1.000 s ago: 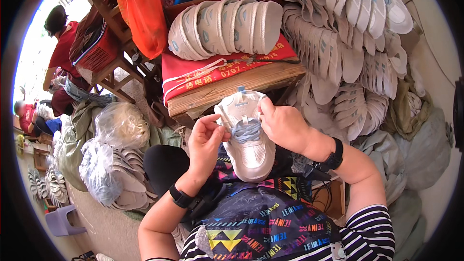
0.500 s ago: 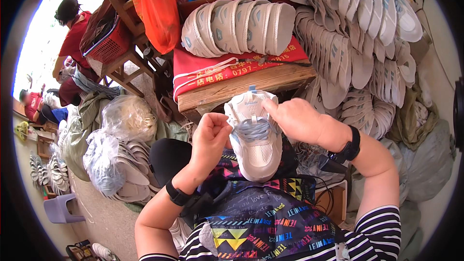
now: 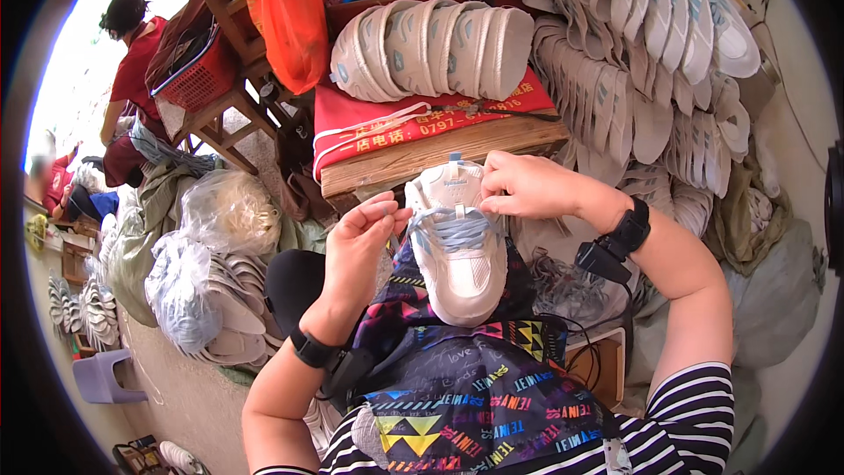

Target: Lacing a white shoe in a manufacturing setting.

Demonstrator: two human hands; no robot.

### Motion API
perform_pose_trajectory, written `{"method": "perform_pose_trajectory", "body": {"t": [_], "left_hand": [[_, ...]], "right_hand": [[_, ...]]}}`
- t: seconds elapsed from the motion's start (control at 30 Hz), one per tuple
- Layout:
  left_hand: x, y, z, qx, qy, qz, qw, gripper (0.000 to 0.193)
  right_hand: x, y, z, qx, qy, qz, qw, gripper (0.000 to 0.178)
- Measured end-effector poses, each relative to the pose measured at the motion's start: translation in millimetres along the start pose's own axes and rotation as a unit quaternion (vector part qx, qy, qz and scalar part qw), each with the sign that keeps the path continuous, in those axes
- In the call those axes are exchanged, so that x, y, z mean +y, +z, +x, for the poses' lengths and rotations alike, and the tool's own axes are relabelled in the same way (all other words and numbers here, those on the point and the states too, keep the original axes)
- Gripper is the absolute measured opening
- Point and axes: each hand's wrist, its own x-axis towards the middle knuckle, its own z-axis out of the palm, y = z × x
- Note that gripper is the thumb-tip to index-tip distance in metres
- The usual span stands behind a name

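Observation:
A white sneaker (image 3: 466,286) with light blue laces (image 3: 453,233) rests toe toward me on my patterned apron, its tongue (image 3: 450,183) pointing away. My left hand (image 3: 356,237) is at the sneaker's left side by the upper eyelets. Its thumb and forefinger come close together; whatever they pinch is too small to make out. Across from it, my right hand (image 3: 536,186) has its fingers curled in at the right edge of the opening, beside the tongue. What those fingertips grip is hidden.
Just beyond stands a wooden bench (image 3: 440,149) with a red cloth and a row of nested shoe uppers (image 3: 431,48). More uppers (image 3: 607,88) are piled to the right. Bagged shoe parts (image 3: 198,295) lie on the left, near a purple stool (image 3: 110,378). Two other people are at the far left.
My right hand has shifted from the tongue's top to the right edge of the opening, fingers now curled. The left hand has drawn slightly left, its fingers straighter.

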Motion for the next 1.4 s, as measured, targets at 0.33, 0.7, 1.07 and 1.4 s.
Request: {"method": "perform_pose_trajectory", "body": {"t": [0.33, 0.7, 1.07, 1.4], "left_hand": [[-24, 5, -2, -0.026, -0.027, 0.023, 0.999, 0.010], [-21, 8, 7, -0.128, -0.055, 0.035, 0.990, 0.012], [-28, 5, 19, -0.147, -0.032, 0.064, 0.987, 0.021], [2, 11, 18, -0.139, 0.146, 0.385, 0.901, 0.038]], "right_hand": [[-41, -21, 16, 0.125, 0.091, 0.581, 0.799, 0.016], [-33, 38, 45, 0.187, -0.059, 0.001, 0.981, 0.011], [-34, 38, 49, 0.143, -0.002, 0.097, 0.985, 0.012], [-27, 42, 52, 0.128, -0.016, 0.134, 0.983, 0.014]]}}
